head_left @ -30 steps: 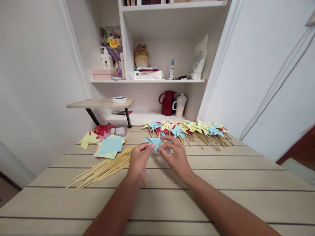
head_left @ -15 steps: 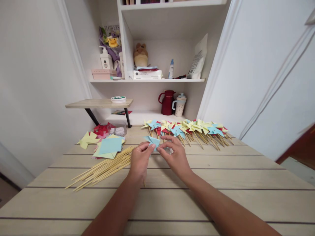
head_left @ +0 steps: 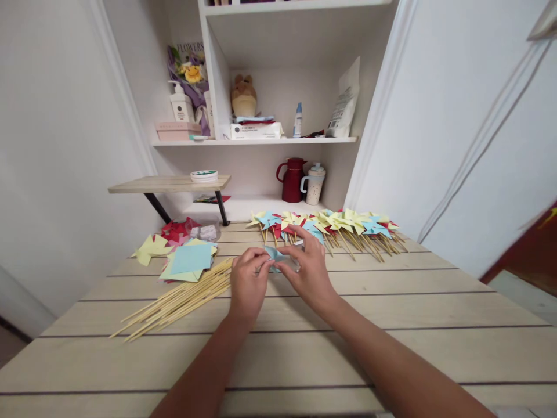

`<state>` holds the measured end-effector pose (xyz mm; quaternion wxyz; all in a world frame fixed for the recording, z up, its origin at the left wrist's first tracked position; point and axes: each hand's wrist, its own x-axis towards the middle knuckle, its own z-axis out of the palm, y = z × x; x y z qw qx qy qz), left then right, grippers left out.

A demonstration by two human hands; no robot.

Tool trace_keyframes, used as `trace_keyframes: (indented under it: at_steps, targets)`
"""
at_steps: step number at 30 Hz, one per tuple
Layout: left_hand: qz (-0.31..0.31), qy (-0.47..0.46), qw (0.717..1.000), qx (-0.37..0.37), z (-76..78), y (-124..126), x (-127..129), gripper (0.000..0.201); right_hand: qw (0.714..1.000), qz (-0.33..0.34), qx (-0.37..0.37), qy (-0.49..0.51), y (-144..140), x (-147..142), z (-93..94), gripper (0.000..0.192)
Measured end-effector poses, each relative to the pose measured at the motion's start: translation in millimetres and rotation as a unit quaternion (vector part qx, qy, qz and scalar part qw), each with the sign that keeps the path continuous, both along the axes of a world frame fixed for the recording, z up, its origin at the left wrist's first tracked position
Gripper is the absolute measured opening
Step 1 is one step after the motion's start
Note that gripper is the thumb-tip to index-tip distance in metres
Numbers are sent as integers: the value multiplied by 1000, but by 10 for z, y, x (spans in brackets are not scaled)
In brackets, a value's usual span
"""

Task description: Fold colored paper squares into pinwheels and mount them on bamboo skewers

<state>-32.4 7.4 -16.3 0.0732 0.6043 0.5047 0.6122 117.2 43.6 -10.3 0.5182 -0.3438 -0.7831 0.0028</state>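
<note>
My left hand (head_left: pixel 247 283) and my right hand (head_left: pixel 308 271) meet over the middle of the wooden table (head_left: pixel 278 348), both pinching a small light-blue folded paper piece (head_left: pixel 274 255). Most of the paper is hidden by my fingers. A thin stick seems to run under my left hand, but I cannot tell clearly. Behind my hands lies a row of finished paper pinwheels (head_left: pixel 331 223) in blue, yellow and red on sticks. To the left lie a bundle of bamboo skewers (head_left: pixel 183 299) and a stack of coloured paper squares (head_left: pixel 189 260).
Cut yellow and red paper scraps (head_left: pixel 163 238) lie at the far left. A low wooden riser (head_left: pixel 169 184) holds a round tin. A red jug (head_left: pixel 293 180) and a mug (head_left: pixel 314 184) stand at the back; shelves above carry bottles, boxes and a plush toy.
My hands closed in over the blue paper, which now looks smaller and more covered. The view shifted slightly, so everything sits a little further left.
</note>
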Motion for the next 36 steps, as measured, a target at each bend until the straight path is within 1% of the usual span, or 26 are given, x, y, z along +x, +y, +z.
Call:
trace_keyframes:
  at_steps: [2, 3, 5, 7, 11, 14, 15, 17, 19, 20, 21, 22, 23, 24, 26, 28, 29, 31, 34, 36]
  targets:
    - [7, 41, 999, 4, -15, -1, -4, 14, 1000, 4, -3, -5, 18, 10, 0, 4]
    - [11, 56, 998, 3, -17, -2, -7, 14, 1000, 8, -6, -7, 24, 15, 5, 3]
    - [16, 72, 997, 1, -8, -4, -11, 15, 1000, 18, -14, -6, 30, 25, 20, 8]
    - [18, 76, 997, -2, 7, -5, -11, 15, 999, 26, -29, 0, 29, 29, 34, 9]
    - [18, 49, 999, -9, 30, 3, 0, 13, 995, 47, -83, 34, 22, 15, 32, 14]
    - [8, 17, 999, -31, 38, 13, 12, 11, 985, 74, -136, 74, 37, 0, 5, 18]
    - [7, 3, 999, -35, 40, 17, 15, 13, 980, 83, -158, 91, 48, -3, -5, 19]
    - [15, -42, 999, -30, 40, 25, 13, 32, 962, 102, -213, 136, 74, -7, -20, 21]
    - [30, -116, 992, -24, 33, 37, -3, 54, 936, 122, -268, 193, 96, -10, -22, 24]
    - [36, -161, 986, -27, 26, 44, -15, 60, 921, 133, -290, 222, 104, -12, -18, 24]
    - [35, -207, 977, -38, 20, 51, -28, 62, 909, 141, -307, 246, 108, -13, -12, 25]
    - [21, -248, 967, -60, 13, 57, -39, 60, 898, 148, -318, 264, 110, -14, -6, 25]
    - [-6, -281, 956, -89, 9, 61, -47, 56, 892, 153, -325, 275, 111, -14, 1, 25]
    - [-48, -305, 943, -122, 8, 61, -49, 53, 889, 155, -328, 280, 111, -14, 6, 25]
    - [-156, -329, 914, -180, 19, 48, -35, 50, 889, 155, -327, 281, 112, -12, 12, 24]
    - [-246, -335, 886, -204, 44, 22, -3, 47, 891, 158, -320, 280, 114, -12, 11, 25]
    - [-271, -339, 877, -206, 58, 8, 14, 43, 892, 159, -317, 281, 115, -13, 10, 26]
    - [-281, -346, 871, -204, 77, -14, 36, 35, 892, 161, -313, 282, 112, -18, 5, 27]
    - [-255, -353, 876, -208, 75, -19, 33, 27, 899, 154, -308, 272, 98, -32, -9, 28]
    - [-239, -351, 880, -215, 61, -12, 17, 25, 904, 150, -306, 259, 87, -39, -19, 28]
